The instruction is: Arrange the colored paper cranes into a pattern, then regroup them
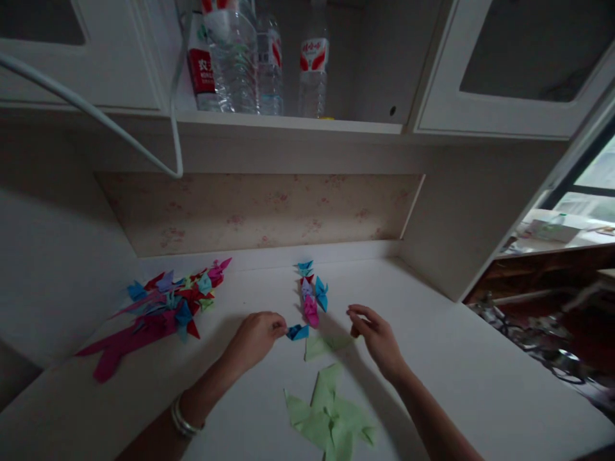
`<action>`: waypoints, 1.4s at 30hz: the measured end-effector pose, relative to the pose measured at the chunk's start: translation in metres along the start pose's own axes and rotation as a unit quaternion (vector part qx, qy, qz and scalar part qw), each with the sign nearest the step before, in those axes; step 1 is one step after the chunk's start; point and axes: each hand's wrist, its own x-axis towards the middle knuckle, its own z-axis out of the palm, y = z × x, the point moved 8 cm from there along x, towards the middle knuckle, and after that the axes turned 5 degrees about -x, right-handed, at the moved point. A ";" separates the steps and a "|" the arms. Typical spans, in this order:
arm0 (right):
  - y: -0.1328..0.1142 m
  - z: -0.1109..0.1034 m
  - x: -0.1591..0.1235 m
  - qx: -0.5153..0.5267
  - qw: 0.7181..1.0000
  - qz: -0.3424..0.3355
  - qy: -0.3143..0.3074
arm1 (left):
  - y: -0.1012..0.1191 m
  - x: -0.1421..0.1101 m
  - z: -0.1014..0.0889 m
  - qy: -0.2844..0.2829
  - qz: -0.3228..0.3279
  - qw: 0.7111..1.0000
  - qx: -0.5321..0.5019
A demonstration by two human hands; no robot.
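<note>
I log left hand (pixel 257 336) pinching blue folded-paper figure (pixel 298 332), right hand (pixel 379 339) half-parted, seemingly empty; perhaps partway: multicoloured folded-paper cluster (pixel 311 308) beyond fingertips (pixel 279 328), mixed-colour folded-paper heap (pixel 185 298) leftward.

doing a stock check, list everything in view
Held paper: one, blue, centre
Paper cluster: several, mixed, back centre
Paper pile: many, mixed, left
Larger papers: two-plus, pale green, front centre
Table: one, white, below
Panel: one, beige, back
Cupboard: one, white, above
Bottles: four-plus, clear, cupboard
Cable: one, white, upper left
Window: one, bright, right
Clutter: uncountable, silvery, right
Bangles: count unclear, silver, left wrist
Left hand: one, centre
Right hand: one, centre right
</note>
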 end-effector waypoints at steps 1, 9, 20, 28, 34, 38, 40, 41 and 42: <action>0.015 -0.023 0.002 -0.007 0.998 0.020 0.054 | 0.000 0.016 -0.003 0.006 0.002 1.000 0.010; 0.109 -0.092 -0.001 -0.165 0.967 0.119 0.155 | -0.018 0.154 0.004 0.019 -0.020 0.999 0.046; 0.102 -0.074 0.013 -0.266 0.946 0.137 0.127 | -0.024 0.266 0.059 0.004 -0.006 0.989 0.149; 0.097 -0.069 0.015 -0.316 0.925 0.193 0.084 | -0.036 0.301 0.100 -0.054 -0.006 0.972 0.228; 0.098 -0.067 0.016 -0.329 0.920 0.204 0.069 | -0.044 0.309 0.114 -0.069 0.004 0.967 0.246; 0.101 -0.068 0.016 -0.326 0.922 0.196 0.071 | -0.042 0.305 0.117 -0.066 0.014 0.968 0.244; 0.102 -0.069 0.016 -0.324 0.924 0.188 0.075 | -0.040 0.302 0.117 -0.062 0.016 0.969 0.240; 0.102 -0.069 0.016 -0.324 0.925 0.184 0.077 | -0.039 0.301 0.115 -0.059 0.016 0.970 0.237; 0.102 -0.069 0.016 -0.325 0.925 0.181 0.079 | -0.037 0.300 0.114 -0.056 0.015 0.971 0.233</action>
